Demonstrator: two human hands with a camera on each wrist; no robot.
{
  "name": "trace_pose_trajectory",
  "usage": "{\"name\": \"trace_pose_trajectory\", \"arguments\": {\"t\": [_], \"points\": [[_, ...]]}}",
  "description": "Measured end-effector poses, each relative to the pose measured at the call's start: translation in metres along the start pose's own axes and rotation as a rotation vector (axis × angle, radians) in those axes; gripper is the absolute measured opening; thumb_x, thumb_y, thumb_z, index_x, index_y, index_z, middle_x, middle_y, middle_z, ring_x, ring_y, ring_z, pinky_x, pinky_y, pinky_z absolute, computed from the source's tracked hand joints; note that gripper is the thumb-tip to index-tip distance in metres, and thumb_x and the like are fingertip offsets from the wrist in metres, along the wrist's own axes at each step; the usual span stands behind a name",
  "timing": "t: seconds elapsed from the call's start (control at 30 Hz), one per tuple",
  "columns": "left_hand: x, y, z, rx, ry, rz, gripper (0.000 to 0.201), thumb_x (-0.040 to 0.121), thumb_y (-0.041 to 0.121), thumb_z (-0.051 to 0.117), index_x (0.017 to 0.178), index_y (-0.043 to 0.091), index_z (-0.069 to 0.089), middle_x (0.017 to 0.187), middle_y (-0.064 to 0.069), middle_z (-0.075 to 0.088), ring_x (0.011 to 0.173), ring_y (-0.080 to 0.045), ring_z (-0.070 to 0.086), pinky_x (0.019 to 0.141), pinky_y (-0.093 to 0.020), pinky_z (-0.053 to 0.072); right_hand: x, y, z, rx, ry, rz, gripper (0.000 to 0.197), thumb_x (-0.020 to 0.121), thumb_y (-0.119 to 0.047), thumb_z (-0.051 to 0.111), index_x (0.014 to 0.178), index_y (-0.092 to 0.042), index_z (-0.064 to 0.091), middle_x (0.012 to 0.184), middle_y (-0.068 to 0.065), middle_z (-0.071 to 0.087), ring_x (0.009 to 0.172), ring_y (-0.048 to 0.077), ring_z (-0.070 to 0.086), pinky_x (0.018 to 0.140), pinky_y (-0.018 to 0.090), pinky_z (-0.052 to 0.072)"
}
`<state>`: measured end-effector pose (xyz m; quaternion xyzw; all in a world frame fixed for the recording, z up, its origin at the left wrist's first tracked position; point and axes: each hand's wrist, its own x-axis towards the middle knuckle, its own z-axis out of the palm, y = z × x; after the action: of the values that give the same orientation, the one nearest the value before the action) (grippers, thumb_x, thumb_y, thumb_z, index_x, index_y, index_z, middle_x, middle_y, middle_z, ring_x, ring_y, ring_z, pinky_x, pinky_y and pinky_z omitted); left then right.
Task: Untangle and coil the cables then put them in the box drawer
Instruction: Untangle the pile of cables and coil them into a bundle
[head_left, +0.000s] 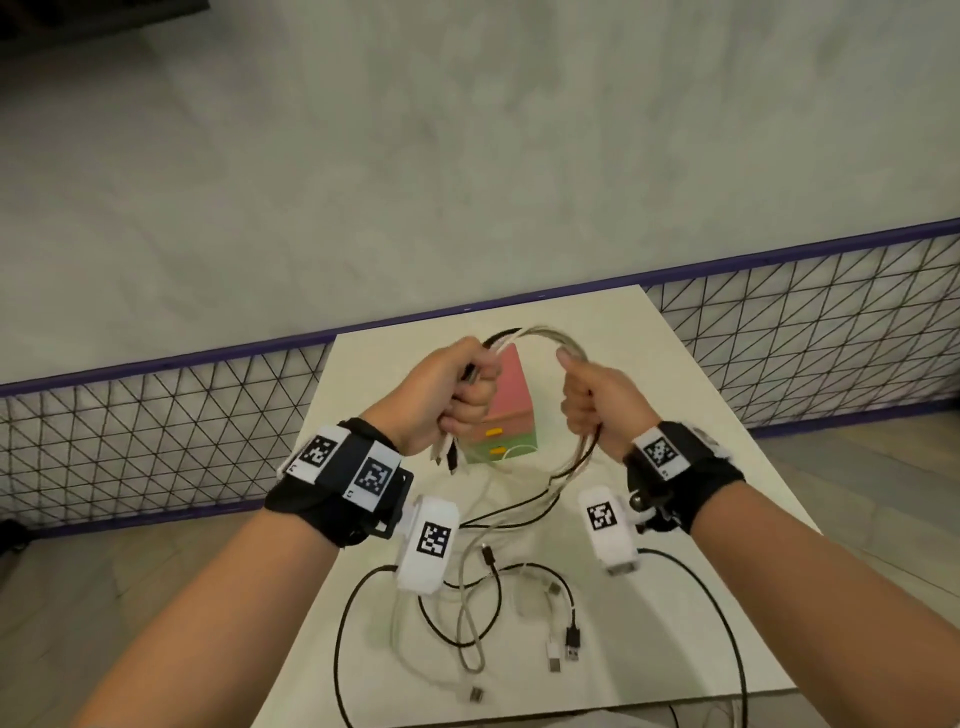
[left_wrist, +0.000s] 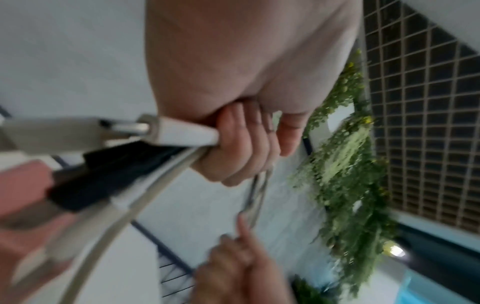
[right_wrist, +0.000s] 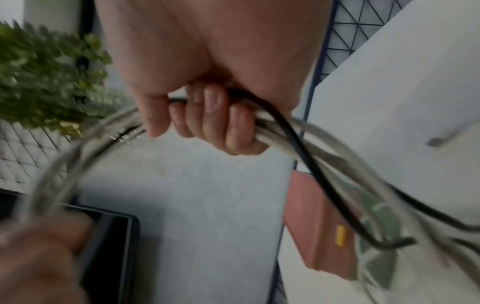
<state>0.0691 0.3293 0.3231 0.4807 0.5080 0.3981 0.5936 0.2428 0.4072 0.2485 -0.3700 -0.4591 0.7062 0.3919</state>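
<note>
A bundle of white, grey and black cables (head_left: 540, 335) arches between my two hands above the table. My left hand (head_left: 457, 384) grips one end of the bundle in a fist, with several plug ends (head_left: 447, 457) hanging below it. My right hand (head_left: 587, 400) grips the other side (right_wrist: 275, 125), and the cables trail down from it to the table. In the left wrist view a white plug (left_wrist: 182, 133) and a black plug (left_wrist: 116, 170) stick out of the fist (left_wrist: 241, 144). The small pink and green drawer box (head_left: 506, 415) stands behind the hands, drawers closed.
More loose black and white cables (head_left: 488, 613) lie tangled on the white table (head_left: 701, 467) near its front edge. A wire mesh fence with a purple rail (head_left: 156, 415) runs behind the table. Green plants (left_wrist: 345, 164) hang on a wall.
</note>
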Motion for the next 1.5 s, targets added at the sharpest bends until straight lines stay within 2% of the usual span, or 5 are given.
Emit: {"name": "trace_pose_trajectory", "arguments": {"t": [0.37,0.6,0.77,0.97,1.5], "points": [[0.011,-0.096,-0.004,0.115,0.199,-0.004,0.041,0.076,0.039,0.071,0.049,0.018,0.049,0.050,-0.001,0.047,0.054,-0.021,0.049,0.066,-0.030,0.046,-0.005,-0.037,0.030,-0.605,0.021,-0.271,0.032,0.085,-0.015,0.064,0.056,-0.017,0.051,0.040,-0.011,0.040,0.039,0.004,0.036,0.043,0.015,0.027],[0.000,-0.045,-0.035,0.345,0.196,0.177,0.095,0.072,0.020,0.081,0.143,0.038,0.020,0.134,0.010,0.039,0.117,0.002,0.046,0.094,-0.017,0.041,-0.014,-0.053,0.031,-1.151,-0.136,-0.372,0.031,0.090,-0.024,0.056,0.060,-0.025,0.049,0.057,-0.004,0.047,0.058,0.013,0.045,0.055,0.027,0.032],[0.008,-0.033,-0.020,0.419,0.055,0.113,0.017,0.091,0.020,0.062,0.107,0.016,0.067,0.084,-0.002,0.066,0.086,-0.015,0.065,0.087,-0.032,0.048,-0.017,-0.062,0.039,-1.197,-0.126,-0.432,0.026,0.089,-0.026,0.059,0.075,-0.005,0.061,0.058,0.001,0.048,0.061,0.020,0.046,0.057,0.030,0.031],[0.005,-0.024,-0.021,0.032,0.182,0.201,0.031,0.086,0.040,0.057,0.067,0.018,0.045,0.053,0.009,0.031,0.045,-0.006,0.026,0.046,-0.019,0.023,-0.019,-0.074,0.004,-0.812,-0.089,-0.303,0.031,0.081,-0.028,0.073,0.072,-0.004,0.055,0.054,0.003,0.038,0.046,0.014,0.034,0.047,0.026,0.029],[0.031,-0.012,0.019,-0.329,0.339,0.135,0.042,0.093,0.028,0.059,0.060,0.019,0.035,0.046,0.010,0.021,0.037,-0.005,0.016,0.037,-0.017,0.015,-0.046,0.024,0.042,-0.634,-0.358,0.058,0.043,0.081,-0.035,0.070,0.043,-0.017,0.061,0.047,-0.005,0.060,0.046,0.012,0.052,0.054,0.021,0.045]]}}
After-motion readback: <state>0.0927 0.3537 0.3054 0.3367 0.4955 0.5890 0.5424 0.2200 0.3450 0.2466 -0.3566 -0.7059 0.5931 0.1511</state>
